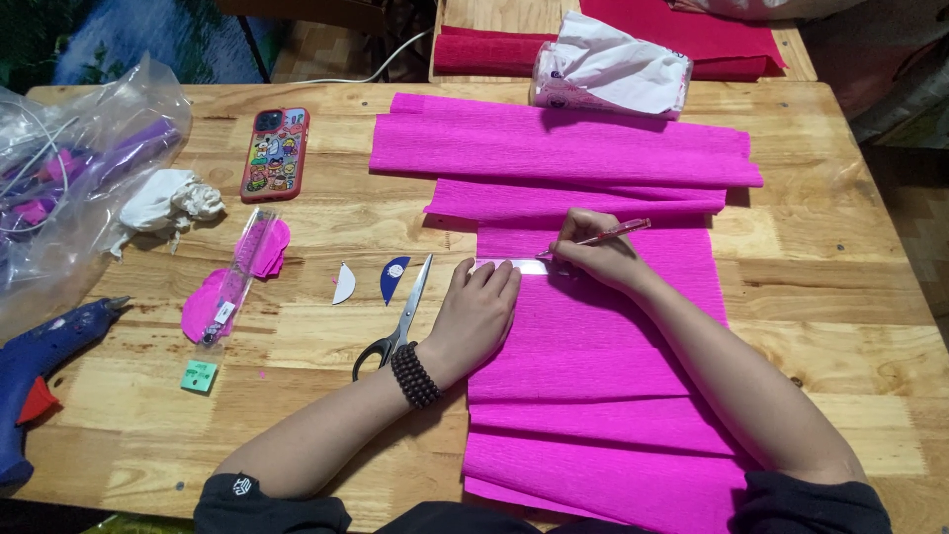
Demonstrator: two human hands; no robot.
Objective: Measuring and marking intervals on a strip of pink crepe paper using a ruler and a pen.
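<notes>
A long sheet of magenta crepe paper (593,346) lies folded across the wooden table (316,326). My left hand (477,311), with a dark bead bracelet on the wrist, presses flat on a narrow white strip (519,267) laid over the paper's left edge. My right hand (593,252) holds a pink pen (613,233) with its tip at the right end of that strip. Black-handled scissors (400,321) lie just left of my left hand.
A phone in a red case (275,153), a white crumpled cloth (168,203), a clear plastic bag (69,178), a blue glue gun (44,366), pink paper pieces (232,277), two small cut-out shapes (371,282) and a tissue pack (608,69) sit around.
</notes>
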